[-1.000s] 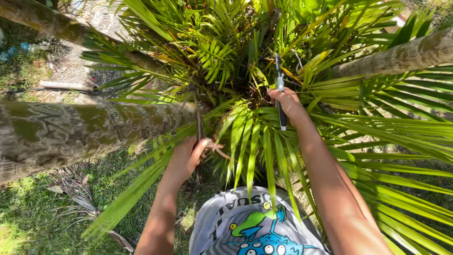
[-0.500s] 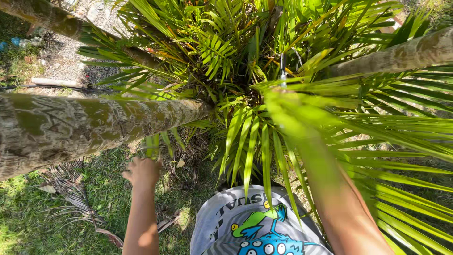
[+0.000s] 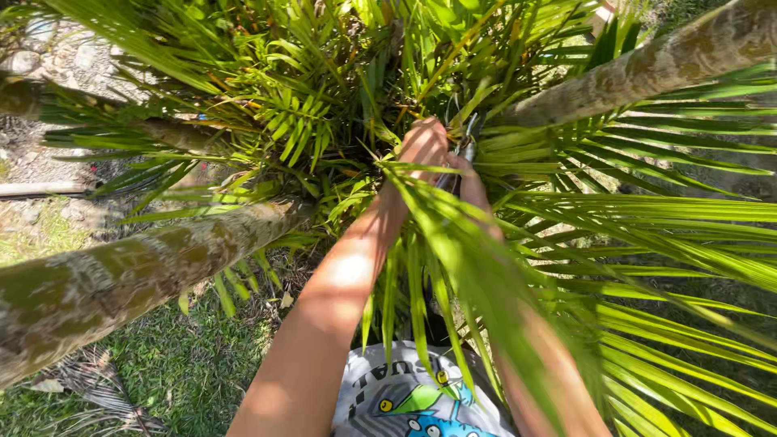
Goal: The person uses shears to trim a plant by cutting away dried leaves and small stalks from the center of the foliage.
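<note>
right hand [image 3: 472, 182] behind fronds [image 3: 486, 267], tool [image 3: 468, 137] mostly hidden

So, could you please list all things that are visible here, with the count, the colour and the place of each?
palm fronds: many, green, centre and right
palm trunks: three, grey-brown mottled, left and upper right
metal tool: one, dark, mostly hidden, between the hands
grass: green, bottom left
dry fallen frond: one, brown, on the grass
printed shirt: one, grey, bottom centre
left hand: in the crown, at the tool
right hand: partly hidden, beside it
</note>
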